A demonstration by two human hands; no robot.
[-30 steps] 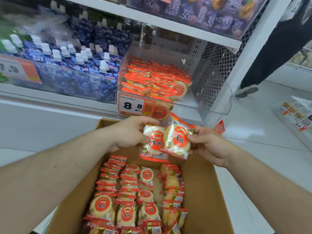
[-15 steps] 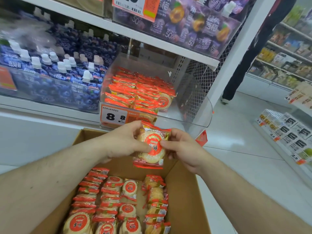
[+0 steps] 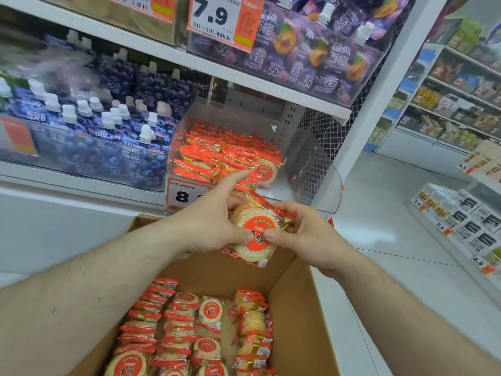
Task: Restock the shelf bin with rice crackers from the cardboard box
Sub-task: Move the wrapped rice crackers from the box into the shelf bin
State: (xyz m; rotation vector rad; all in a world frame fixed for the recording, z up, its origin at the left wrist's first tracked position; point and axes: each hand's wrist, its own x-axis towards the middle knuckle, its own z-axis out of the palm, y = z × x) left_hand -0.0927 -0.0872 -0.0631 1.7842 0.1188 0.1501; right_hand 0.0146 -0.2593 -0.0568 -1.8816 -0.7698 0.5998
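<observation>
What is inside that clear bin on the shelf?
The clear bin holds a pile of rice cracker packs in red wrappers, heaped toward its left side. The left hand covers part of the bin's front, hiding its lowest packs.

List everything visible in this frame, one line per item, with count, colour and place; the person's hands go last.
held rice cracker packs: at least two stacked, clear wrap with orange-red label, above the box, in front of the bin
shelf bin: one, clear plastic, lower shelf, partly filled with orange-red cracker packs
cardboard box: one, brown, open, below the hands, rows of cracker packs inside
blueberry pouches: many, blue with white caps, left of the bin
purple jelly pouches: many, upper shelf
price tag: one, white and orange, reads 7.9
left hand: grips the packs' left side
right hand: pinches their right side
</observation>
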